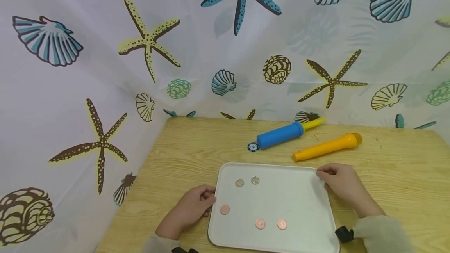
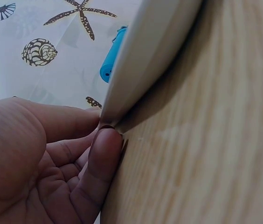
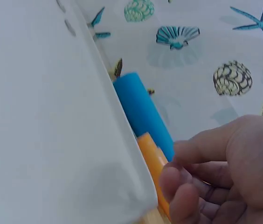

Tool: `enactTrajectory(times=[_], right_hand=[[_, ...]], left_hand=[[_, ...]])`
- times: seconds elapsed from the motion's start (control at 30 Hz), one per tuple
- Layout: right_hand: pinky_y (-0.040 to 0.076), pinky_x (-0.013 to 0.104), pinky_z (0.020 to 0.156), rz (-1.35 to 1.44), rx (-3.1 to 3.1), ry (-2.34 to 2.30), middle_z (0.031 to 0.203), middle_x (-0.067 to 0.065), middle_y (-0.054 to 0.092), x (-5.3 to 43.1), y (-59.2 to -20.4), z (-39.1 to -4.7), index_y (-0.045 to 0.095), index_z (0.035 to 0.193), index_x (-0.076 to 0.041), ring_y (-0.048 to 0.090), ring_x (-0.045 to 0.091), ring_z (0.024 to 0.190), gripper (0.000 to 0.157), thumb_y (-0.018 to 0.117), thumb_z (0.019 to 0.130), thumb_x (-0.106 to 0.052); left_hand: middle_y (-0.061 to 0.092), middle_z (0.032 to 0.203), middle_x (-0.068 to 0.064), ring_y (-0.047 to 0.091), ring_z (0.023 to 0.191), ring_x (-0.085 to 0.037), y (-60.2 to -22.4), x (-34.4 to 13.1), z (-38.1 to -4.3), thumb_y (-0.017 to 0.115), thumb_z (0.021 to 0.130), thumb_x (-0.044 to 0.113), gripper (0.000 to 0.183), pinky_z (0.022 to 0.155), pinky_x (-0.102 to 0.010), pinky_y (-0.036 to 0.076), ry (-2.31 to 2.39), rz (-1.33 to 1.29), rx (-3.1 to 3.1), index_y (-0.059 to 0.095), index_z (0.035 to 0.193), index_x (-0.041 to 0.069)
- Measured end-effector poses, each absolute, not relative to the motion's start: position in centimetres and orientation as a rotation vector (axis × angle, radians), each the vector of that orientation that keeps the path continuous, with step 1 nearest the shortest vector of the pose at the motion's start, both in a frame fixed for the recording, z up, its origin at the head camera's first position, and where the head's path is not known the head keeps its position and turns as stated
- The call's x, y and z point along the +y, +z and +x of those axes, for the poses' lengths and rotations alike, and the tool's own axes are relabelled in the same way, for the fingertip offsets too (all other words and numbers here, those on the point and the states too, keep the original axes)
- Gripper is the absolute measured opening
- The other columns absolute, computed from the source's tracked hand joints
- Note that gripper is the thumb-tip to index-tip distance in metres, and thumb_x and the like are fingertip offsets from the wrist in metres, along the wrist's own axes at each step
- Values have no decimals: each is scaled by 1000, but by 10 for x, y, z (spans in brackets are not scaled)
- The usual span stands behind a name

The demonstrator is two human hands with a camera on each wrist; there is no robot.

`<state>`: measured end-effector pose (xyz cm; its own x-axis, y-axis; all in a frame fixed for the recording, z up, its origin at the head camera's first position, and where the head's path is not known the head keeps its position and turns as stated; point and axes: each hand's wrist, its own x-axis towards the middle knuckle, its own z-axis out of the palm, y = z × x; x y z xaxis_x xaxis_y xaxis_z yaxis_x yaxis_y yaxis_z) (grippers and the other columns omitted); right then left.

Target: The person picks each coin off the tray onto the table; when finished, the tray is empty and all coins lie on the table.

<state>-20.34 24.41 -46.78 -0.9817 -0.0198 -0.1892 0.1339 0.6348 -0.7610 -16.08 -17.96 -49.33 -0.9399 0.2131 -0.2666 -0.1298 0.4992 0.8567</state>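
A white rectangular tray [image 1: 299, 202] with rounded corners lies on the wooden table. Two silver coins [image 1: 240, 183] sit near its far left part, and three copper-coloured coins [image 1: 260, 223] lie along its near side. My left hand [image 1: 192, 207] is at the tray's left edge; in the left wrist view, thumb and finger pinch the rim [image 2: 122, 93]. At the far right corner is my right hand [image 1: 341, 182]. Its fingers are loosely bent beside the corner, and in the right wrist view a narrow gap shows between fingertips [image 3: 171, 179] and tray.
Behind the tray lie a blue hand pump [image 1: 280, 135] with a yellow nozzle, a yellow-orange toy microphone [image 1: 327, 147] and a blue-and-white poker chip [image 1: 253, 146]. A curtain [image 1: 197, 50] printed with shells and starfish borders the table [image 1: 175, 159] at back and left.
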Motion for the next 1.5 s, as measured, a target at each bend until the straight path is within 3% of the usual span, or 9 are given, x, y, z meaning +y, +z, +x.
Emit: enactTrajectory(times=[0.17, 0.63, 0.9, 1.1, 1.33, 1.5], right_hand=[[51, 28, 55, 54, 2570, -1316, 79, 7, 65, 217, -466, -208, 70, 116, -1, 58, 19, 65, 27, 66, 98, -22], [55, 28, 60, -134, 2465, -1310, 72, 4, 66, 156, -482, -224, 76, 103, -9, 60, 17, 61, 14, 72, 95, -19], [56, 28, 62, -196, 2411, -1341, 77, 3, 67, 129, -487, -229, 74, 108, -7, 61, 16, 64, 17, 72, 94, -16], [50, 27, 59, -220, 2443, -1281, 71, 4, 63, 117, -490, -232, 74, 108, -11, 56, 17, 58, 18, 74, 92, -19], [47, 29, 60, -343, 2588, -1119, 82, 2, 60, 105, -490, -232, 73, 115, -15, 55, 18, 70, 28, 77, 89, -26], [45, 28, 58, -394, 2642, -1057, 78, 1, 58, 100, -490, -230, 73, 110, -16, 53, 17, 67, 21, 75, 91, -22]], left_hand=[[62, 95, -6, 60, 75, -16, -492, -178, -159, 61, 100, 13, 33, 64, -29, 58, 1417, 66, 2414, 60, 131, -1], [61, 94, -7, 60, 73, -16, -491, -176, -160, 61, 100, 12, 33, 63, -28, 57, 1430, 108, 2405, 60, 130, -2], [62, 94, -7, 59, 74, -17, -491, -177, -159, 60, 101, 13, 34, 64, -29, 58, 1456, 104, 2379, 60, 131, -2], [62, 95, -7, 59, 74, -17, -493, -179, -159, 60, 101, 14, 35, 64, -30, 58, 1462, 99, 2368, 59, 132, -2], [63, 96, -7, 60, 74, -17, -491, -180, -160, 60, 101, 14, 35, 64, -29, 58, 1438, 90, 2388, 59, 132, -2], [63, 95, -7, 60, 74, -17, -490, -180, -159, 60, 101, 12, 34, 64, -29, 58, 1454, 92, 2382, 60, 131, -2]])
